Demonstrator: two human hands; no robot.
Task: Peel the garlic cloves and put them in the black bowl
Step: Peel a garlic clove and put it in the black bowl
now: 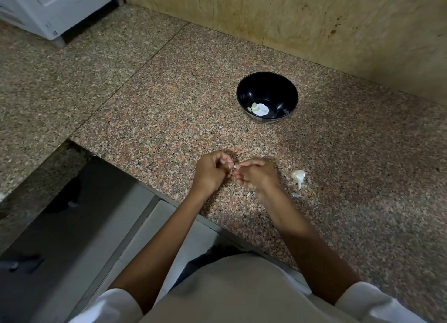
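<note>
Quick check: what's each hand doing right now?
Left hand: fingers curled, pinching the garlic clove.
Right hand: slightly blurred, fingertips pinching the same clove from the other side.

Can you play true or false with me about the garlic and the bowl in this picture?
1. The round black bowl has peeled pale garlic cloves in it. True.
2. The white garlic bulb lies inside the bowl. False: it lies on the speckled granite counter, just right of the right hand.
3. The left hand and the right hand pinch one small garlic clove between them. True.
4. The bowl is tipped on its side. False: it stands upright.
</note>
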